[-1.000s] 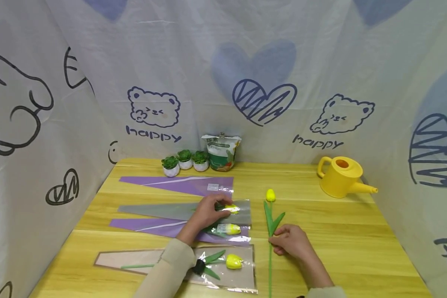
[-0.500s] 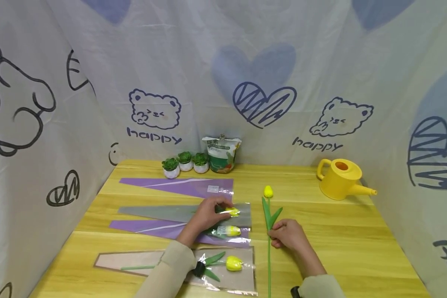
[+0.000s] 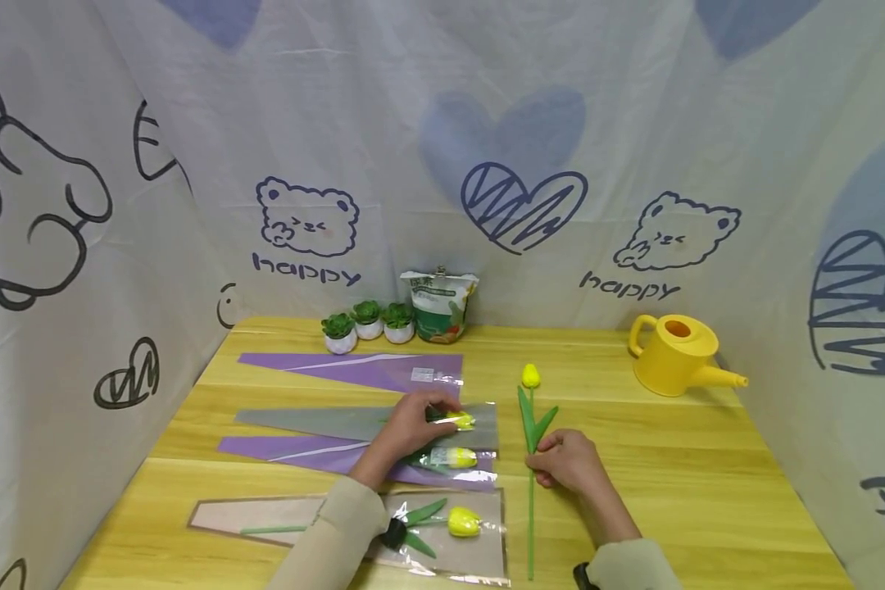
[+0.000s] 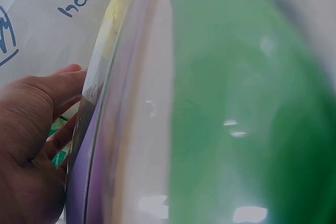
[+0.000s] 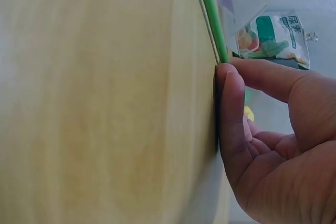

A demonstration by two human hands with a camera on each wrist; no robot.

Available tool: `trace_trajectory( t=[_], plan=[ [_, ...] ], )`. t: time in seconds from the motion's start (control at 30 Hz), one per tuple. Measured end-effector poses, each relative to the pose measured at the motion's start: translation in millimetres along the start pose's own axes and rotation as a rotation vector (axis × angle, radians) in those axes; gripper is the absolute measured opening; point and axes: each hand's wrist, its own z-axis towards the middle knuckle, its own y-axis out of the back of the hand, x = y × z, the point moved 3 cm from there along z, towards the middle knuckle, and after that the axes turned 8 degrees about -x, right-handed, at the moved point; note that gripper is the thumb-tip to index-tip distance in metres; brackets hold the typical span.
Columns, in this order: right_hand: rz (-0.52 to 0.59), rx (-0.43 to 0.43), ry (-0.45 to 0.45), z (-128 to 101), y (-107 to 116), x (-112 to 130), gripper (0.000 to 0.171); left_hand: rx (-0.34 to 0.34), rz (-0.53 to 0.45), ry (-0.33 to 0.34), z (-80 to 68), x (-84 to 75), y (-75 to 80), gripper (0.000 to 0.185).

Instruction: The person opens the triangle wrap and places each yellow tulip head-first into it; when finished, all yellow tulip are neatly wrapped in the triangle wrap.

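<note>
Right hand [image 3: 569, 463] on the wooden table [image 3: 708, 475], fingers curled round the green stem of a loose yellow artificial tulip [image 3: 531, 426], pinching it just below the leaves; bloom pointing toward the back wall, stem end toward the near table edge. In the right wrist view, thumb [image 5: 231, 124] pressed to the tabletop beside the stem. Left hand [image 3: 411, 424] laid on the open mouth of a grey cellophane flower sleeve [image 3: 324, 419], fingers bent over a yellow tulip head [image 3: 463, 421] inside it; grasp or mere resting not discernible. Just nearer: purple sleeve [image 3: 302, 451] with a second tulip; nearest the front edge, brown-edged clear sleeve [image 3: 265, 518] with a third. Further back: empty purple sleeve [image 3: 354, 365], three small potted succulents [image 3: 367, 321], fertiliser bag [image 3: 438, 305]. Far right: yellow watering can [image 3: 675, 352], well apart from both hands.
</note>
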Motion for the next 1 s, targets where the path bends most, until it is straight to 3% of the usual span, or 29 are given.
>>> trace_trajectory(
  t=[0.7, 0.87, 1.0],
  plan=[
    [0.090, 0.013, -0.016, 4, 3, -7, 0.004, -0.001, -0.015, -0.011, -2.9, -3.6, 2.6, 0.025],
    [0.115, 0.037, -0.019, 5, 4, -9, 0.006, -0.013, -0.007, -0.019, 2.2, -9.9, 12.3, 0.026],
    [0.139, 0.059, -0.016, 7, 4, -9, 0.009, -0.025, -0.008, 0.021, 14.8, -14.8, 28.0, 0.026]
  ],
)
